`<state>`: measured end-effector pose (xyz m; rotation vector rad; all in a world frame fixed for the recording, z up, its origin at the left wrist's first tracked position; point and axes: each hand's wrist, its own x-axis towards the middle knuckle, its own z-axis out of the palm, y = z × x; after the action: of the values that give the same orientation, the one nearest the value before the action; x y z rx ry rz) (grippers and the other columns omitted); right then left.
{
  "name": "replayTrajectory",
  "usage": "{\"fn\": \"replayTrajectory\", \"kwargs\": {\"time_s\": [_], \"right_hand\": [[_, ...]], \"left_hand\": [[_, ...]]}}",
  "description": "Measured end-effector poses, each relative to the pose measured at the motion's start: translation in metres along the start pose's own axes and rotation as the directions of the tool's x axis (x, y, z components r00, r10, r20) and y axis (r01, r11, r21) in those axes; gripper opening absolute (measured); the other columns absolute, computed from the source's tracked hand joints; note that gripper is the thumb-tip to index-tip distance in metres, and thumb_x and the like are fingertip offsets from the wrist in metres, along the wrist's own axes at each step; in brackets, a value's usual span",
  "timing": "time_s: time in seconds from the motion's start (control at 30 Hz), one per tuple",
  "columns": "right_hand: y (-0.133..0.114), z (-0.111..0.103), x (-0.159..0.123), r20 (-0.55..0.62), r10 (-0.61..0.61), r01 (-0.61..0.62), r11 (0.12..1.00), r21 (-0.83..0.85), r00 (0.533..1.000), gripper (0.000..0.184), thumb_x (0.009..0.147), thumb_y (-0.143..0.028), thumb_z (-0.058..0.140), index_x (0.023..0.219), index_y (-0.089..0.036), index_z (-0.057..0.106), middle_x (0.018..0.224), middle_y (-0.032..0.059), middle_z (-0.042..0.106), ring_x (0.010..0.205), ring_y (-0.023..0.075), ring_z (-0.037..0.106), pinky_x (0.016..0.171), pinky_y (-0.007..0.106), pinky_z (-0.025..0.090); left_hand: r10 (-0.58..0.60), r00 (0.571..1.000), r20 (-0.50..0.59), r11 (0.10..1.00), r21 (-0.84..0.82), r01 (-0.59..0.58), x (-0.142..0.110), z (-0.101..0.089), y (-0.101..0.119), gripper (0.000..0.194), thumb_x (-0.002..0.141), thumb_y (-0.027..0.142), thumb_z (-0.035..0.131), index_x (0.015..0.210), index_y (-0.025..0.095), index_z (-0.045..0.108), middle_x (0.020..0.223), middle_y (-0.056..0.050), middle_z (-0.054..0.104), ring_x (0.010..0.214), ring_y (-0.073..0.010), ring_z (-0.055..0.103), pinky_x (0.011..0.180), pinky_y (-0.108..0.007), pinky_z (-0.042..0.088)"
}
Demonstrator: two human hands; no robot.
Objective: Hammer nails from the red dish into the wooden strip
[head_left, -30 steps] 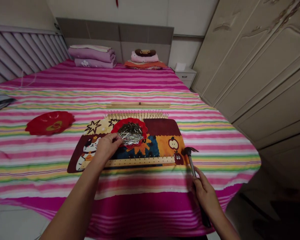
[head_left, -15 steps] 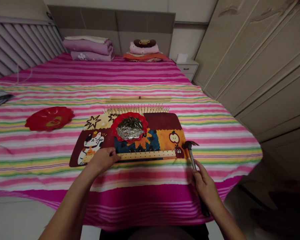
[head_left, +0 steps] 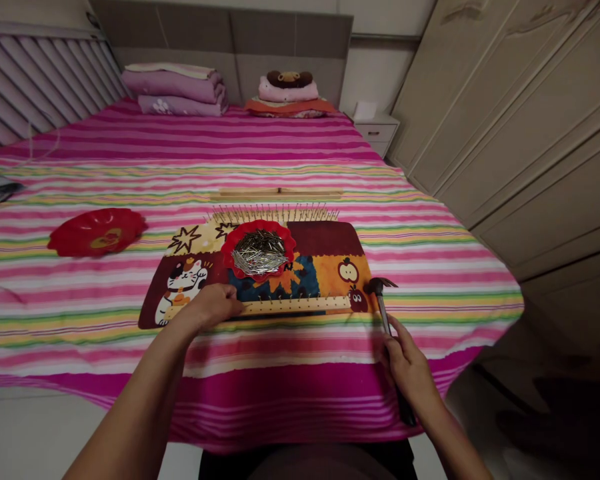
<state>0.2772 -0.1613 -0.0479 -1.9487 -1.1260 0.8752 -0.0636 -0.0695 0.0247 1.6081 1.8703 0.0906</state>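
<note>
Wood strip (head_left: 300, 306) lay along the mat's (head_left: 325, 239) near edge, on the near side of the red bowl (head_left: 289, 238) of nails (head_left: 260, 253); a row of nails stood in it. Probably light, stiff; best held by the long edges, clear of nails. Hammer (head_left: 383, 313) likely head-heavy; handle was the place to grip. Right hand (head_left: 407, 357) was wrapped round it. Left hand (head_left: 217, 303) was at the strip, fingers bunched; couldn't tell whether it held a nail. One second earlier it was at the bowl; right hand's grip unchanged.
</note>
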Motion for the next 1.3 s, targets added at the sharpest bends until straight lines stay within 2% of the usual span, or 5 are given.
{"fn": "replayTrajectory", "kwargs": {"time_s": [0.27, 0.7, 1.0, 1.13, 1.3], "right_hand": [[0.002, 0.001, 0.001, -0.019, -0.029, 0.028, 0.999, -0.020, 0.999, 0.066, 0.074, -0.043, 0.040, 0.129, -0.007, 0.051, 0.061, 0.0010, 0.062, 0.051, 0.0172, 0.054, 0.051, 0.026, 0.045], [0.002, 0.003, -0.003, -0.021, 0.005, -0.004, 1.000, 0.025, 1.000, 0.070, 0.075, -0.045, 0.041, 0.131, -0.005, 0.048, 0.055, -0.0012, 0.055, 0.050, 0.0171, 0.050, 0.049, 0.027, 0.043], [-0.044, -0.001, -0.034, 0.064, -0.127, 0.108, 0.964, 0.244, 0.990, 0.058, 0.081, -0.042, 0.050, 0.132, -0.015, 0.049, 0.057, -0.0043, 0.049, 0.045, 0.0116, 0.044, 0.043, 0.023, 0.039], [-0.073, 0.014, -0.051, 0.290, -0.197, 0.086, 0.930, 0.357, 0.936, 0.053, 0.087, -0.041, 0.046, 0.135, -0.018, 0.045, 0.055, -0.0061, 0.045, 0.038, 0.0088, 0.037, 0.035, 0.020, 0.030], [-0.094, 0.043, -0.056, 0.556, -0.358, 0.199, 0.924, 0.327, 0.750, 0.043, 0.093, -0.029, 0.039, 0.135, -0.023, 0.044, 0.057, -0.0063, 0.043, 0.045, 0.0083, 0.037, 0.042, 0.019, 0.030]], "left_hand": [[-0.006, 0.991, -0.130, 0.985, 0.171, 0.028, 0.009, -0.004, 0.018, 0.016, 0.059, 0.025, 0.052, 0.048, 0.022, 0.042, 0.045, 0.003, 0.045, 0.051, -0.0150, 0.046, 0.051, -0.026, 0.029], [0.037, 0.915, -0.403, 0.900, -0.385, -0.206, -0.009, 0.045, -0.016, 0.018, 0.065, 0.037, 0.054, 0.070, 0.020, 0.059, 0.059, 0.004, 0.055, 0.060, -0.0118, 0.050, 0.058, -0.022, 0.037], [0.084, 0.817, -0.570, 0.890, -0.327, -0.319, -0.005, 0.069, -0.021, 0.017, 0.069, 0.034, 0.054, 0.075, 0.021, 0.063, 0.066, 0.001, 0.061, 0.063, -0.0133, 0.054, 0.062, -0.025, 0.042], [0.201, 0.744, -0.637, 0.892, -0.195, -0.407, -0.002, 0.073, -0.026, 0.013, 0.070, 0.031, 0.056, 0.072, 0.022, 0.064, 0.071, 0.000, 0.066, 0.071, -0.0160, 0.058, 0.069, -0.028, 0.044], [0.243, 0.694, -0.678, 0.887, -0.136, -0.442, 0.001, 0.077, -0.029, 0.009, 0.071, 0.027, 0.057, 0.071, 0.022, 0.064, 0.073, 0.000, 0.067, 0.072, -0.0164, 0.059, 0.070, -0.029, 0.044]]}}
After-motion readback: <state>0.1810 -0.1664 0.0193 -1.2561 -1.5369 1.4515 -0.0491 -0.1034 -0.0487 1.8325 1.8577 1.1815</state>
